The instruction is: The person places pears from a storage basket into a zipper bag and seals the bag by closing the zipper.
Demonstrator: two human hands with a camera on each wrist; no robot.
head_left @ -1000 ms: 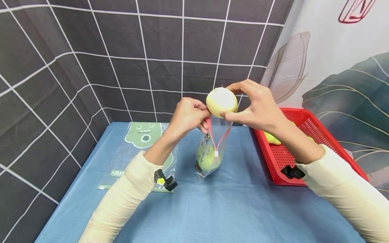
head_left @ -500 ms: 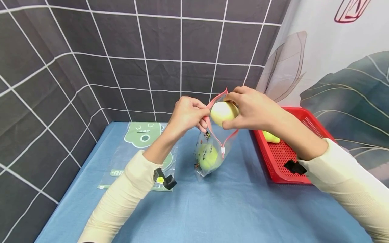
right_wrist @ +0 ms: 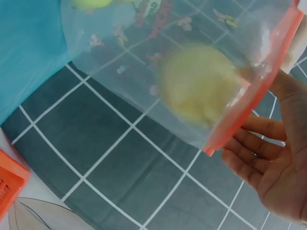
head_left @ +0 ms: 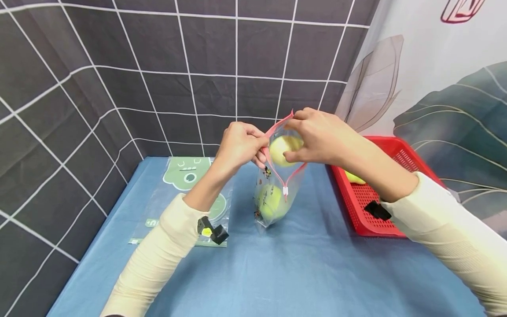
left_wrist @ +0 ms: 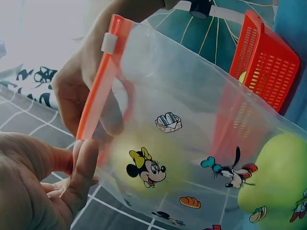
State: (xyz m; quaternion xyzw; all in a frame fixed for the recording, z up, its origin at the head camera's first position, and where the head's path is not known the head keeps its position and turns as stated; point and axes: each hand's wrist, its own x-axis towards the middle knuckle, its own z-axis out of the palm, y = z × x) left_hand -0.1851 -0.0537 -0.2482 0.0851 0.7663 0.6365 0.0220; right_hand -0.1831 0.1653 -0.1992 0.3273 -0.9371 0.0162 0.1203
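A clear zip bag (head_left: 295, 178) with a red edge, white slider and cartoon prints hangs with its mouth open. My left hand (head_left: 242, 145) pinches the red edge on the left side; the left wrist view shows this pinch (left_wrist: 79, 167). Inside the mouth is a pale yellow round fruit (head_left: 282, 149), blurred in the right wrist view (right_wrist: 196, 84). My right hand (head_left: 322, 134) is at the mouth, thumb inside beside the fruit, other fingers spread outside and apart from it. A green pear-shaped fruit (left_wrist: 276, 172) sits at the bag's bottom.
At the right stands a red basket (head_left: 358, 215) with yellow-green fruit (head_left: 354, 177) in it. A second clear bag with green prints (head_left: 188, 176) lies flat on the blue cloth (head_left: 261, 273), left of the hands. A dark tiled backdrop (head_left: 206, 48) rises behind.
The pale yellow fruit has gone from above the bag down into its mouth. The right hand has lowered with it, and its fingers have come away from the fruit. The left hand keeps its pinch.
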